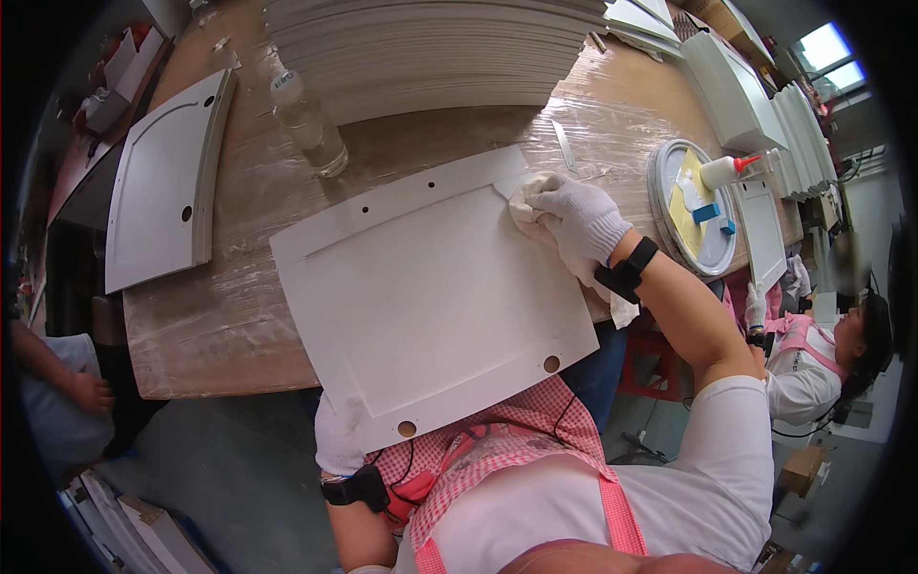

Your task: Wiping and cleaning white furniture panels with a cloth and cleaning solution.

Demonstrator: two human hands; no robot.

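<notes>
A: White panel (435, 297), a flat cabinet door with a recessed centre and small drilled holes, lies tilted across the near edge of the desk (220, 316), its lower corner overhanging toward the person's checked apron (497, 445).

B: Which hand holds it?

A: Left hand (339, 435), gloved in white, closes its grip on the panel's near left corner, below the desk edge. Right hand (583, 225), also gloved, presses a bunched white cloth (531, 206) against the far right corner, fingers curled shut over the cloth.

B: How does the panel's long axis run?

A: Diagonally, from the near left corner at the left hand up to the far right corner under the right hand; so each hand sits at one end, and the bare middle lies between them, nearer the right hand's reach.

B: Surroundings?

A: A clear plastic bottle (308, 124) stands just beyond the panel; a curved-top panel (163, 187) lies well to the left; a round tray (693, 206) with a glue bottle (725, 170) sits at right; stacked boards (430, 53) rise behind.
</notes>
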